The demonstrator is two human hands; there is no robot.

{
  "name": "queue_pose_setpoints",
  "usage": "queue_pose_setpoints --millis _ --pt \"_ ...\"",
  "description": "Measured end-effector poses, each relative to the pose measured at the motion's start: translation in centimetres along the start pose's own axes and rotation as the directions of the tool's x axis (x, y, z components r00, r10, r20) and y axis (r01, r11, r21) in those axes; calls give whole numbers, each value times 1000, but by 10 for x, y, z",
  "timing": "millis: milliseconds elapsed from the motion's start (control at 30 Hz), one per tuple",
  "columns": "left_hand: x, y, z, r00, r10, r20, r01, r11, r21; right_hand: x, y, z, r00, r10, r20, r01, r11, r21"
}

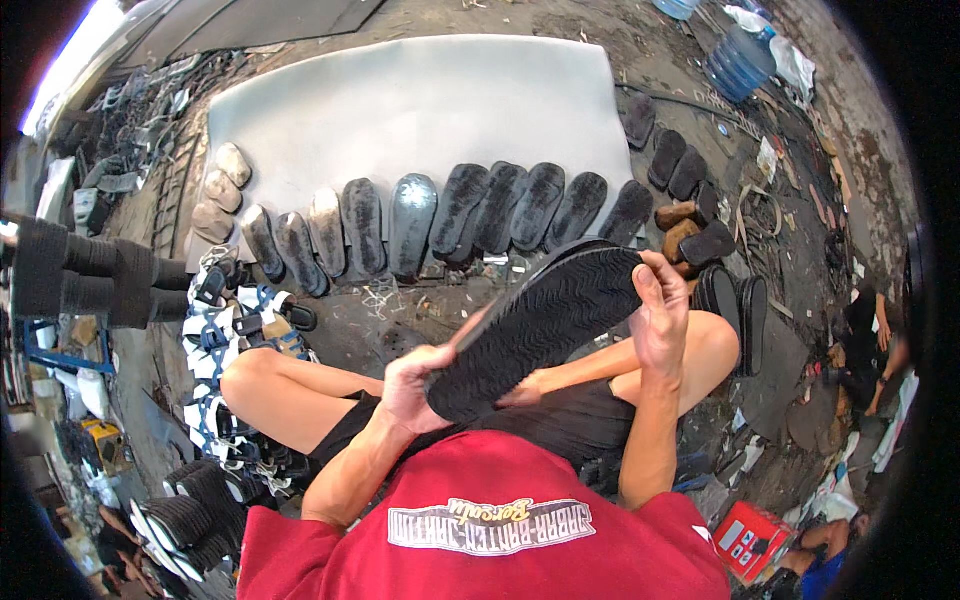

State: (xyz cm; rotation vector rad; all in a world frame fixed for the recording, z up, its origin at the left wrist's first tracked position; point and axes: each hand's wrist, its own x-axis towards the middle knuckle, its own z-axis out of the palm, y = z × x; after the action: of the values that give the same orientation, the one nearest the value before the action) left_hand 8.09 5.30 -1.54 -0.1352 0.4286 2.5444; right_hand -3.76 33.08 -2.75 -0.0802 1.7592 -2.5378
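A black shoe sole (545,330) with a zigzag tread is held up at a slant above my crossed legs, tread side facing me. My left hand (412,388) grips its lower left end, fingers partly hidden behind it. At the upper right end, my right hand (660,308) pinches the edge with thumb and fingers. Along the sole's top edge a second thin dark layer shows; I cannot tell whether it is joined on.
Ahead lies a pale sheet (420,110) with a row of dark soles (462,215) along its near edge. Strapped sandals (235,335) are heaped at left, near stacked soles (135,285). A red box (748,540) sits lower right; a blue water jug (740,65) lies far right.
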Motion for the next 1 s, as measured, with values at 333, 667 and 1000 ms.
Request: queue_pose_setpoints --millis 333,667,1000 --pt "37 -37 -17 954 -296 52 296 955 13 3 -20 -2 974 -123 188 169 953 -250" --pt "35 -40 -7 940 -341 25 336 908 -252 1 -21 18 983 -170 65 181 880 -440" --pt "34 -35 -16 948 -281 151 306 936 -174 -10 -27 39 979 -204 19 178 802 -570"
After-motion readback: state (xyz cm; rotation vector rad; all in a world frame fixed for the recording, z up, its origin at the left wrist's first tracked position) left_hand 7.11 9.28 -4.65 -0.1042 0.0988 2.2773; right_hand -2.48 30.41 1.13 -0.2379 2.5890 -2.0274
